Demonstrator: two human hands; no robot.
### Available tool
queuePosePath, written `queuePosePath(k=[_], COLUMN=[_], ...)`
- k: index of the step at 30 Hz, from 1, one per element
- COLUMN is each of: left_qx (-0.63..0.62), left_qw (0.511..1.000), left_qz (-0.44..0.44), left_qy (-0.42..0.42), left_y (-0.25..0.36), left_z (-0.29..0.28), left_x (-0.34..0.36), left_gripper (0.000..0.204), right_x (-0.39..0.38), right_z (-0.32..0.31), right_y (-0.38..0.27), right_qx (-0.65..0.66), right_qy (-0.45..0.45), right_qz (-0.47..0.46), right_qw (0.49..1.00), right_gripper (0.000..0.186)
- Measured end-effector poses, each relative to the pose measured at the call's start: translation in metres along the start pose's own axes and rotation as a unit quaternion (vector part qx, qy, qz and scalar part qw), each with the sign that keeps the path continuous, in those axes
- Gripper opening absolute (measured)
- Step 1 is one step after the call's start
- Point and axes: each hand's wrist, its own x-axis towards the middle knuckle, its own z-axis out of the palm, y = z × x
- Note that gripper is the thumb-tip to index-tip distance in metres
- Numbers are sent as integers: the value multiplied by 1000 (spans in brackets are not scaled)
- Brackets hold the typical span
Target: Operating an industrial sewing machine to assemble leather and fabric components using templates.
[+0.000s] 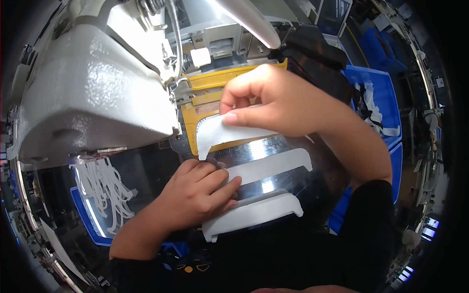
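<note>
My right hand (pixel 273 100) pinches the upper edge of a white collar-shaped fabric piece (pixel 217 133) between thumb and fingers. This piece lies over a yellow frame (pixel 189 117) beside the sewing machine head. A dotted line runs along its curved left end. My left hand (pixel 198 190) is closed with bent fingers over the left end of a second white collar-shaped piece (pixel 273 165), on the shiny dark tabletop. Its knuckles sit just below the tip of the first piece. Nearest me lies a stack of similar white pieces (pixel 256 214), partly behind my left fingers.
The large white machine head (pixel 97 83) fills the upper left, close to my hands. A blue bin (pixel 95 234) with white curved strips (pixel 105 188) stands lower left. Another blue bin (pixel 393 97) at right holds white and dark scraps. A white tube lamp (pixel 249 22) hangs above.
</note>
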Motion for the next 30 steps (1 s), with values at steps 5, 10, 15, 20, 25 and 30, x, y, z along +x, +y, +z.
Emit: queuePosePath(k=[5, 10, 15, 20, 25, 30], left_qx=[110, 173, 168, 155, 101, 40], left_qw=[989, 967, 962, 963, 968, 971], left_qz=[-73, -159, -194, -208, -224, -232], left_qy=[65, 104, 95, 75, 58, 42], left_y=[-2, -9, -9, -10, -12, -17], left_z=[-5, -4, -1, -1, -6, -11], left_x=[-6, -9, -7, -5, -6, -5], left_gripper=[36, 38, 41, 41, 41, 38], right_x=[35, 32, 33, 33, 33, 26], right_z=[33, 31, 33, 36, 37, 36], right_y=[32, 33, 33, 38, 40, 36], right_qx=[-140, -155, -177, -191, -238, -262], right_qy=[34, 46, 41, 58, 68, 90], right_qz=[-13, 20, 14, -10, -7, 6], right_qw=[989, 987, 983, 980, 969, 961], right_gripper=[21, 19, 19, 18, 22, 32])
